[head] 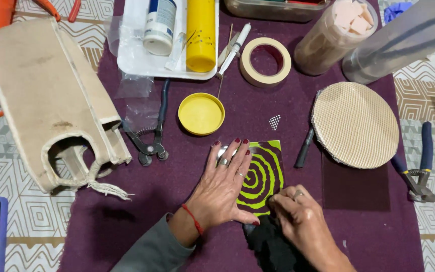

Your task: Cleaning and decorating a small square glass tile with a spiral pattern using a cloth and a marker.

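Observation:
A square tile (267,171) with a green and dark purple spiral pattern lies on the purple cloth (177,201) near the front. My left hand (222,186) rests flat on the tile's left half, fingers spread, pinning it down. My right hand (303,219) presses a wad of black cloth (273,247) against the tile's lower right corner, fingers closed around it.
A yellow lid (201,114), nippers (152,141) and a tape roll (265,61) lie behind the tile. A round woven mat (356,123), a dark pen-like tool (304,148) and blue-handled pliers (421,166) sit to the right. A burlap bag (51,95) lies left; a white tray (137,58) with bottles stands at the back.

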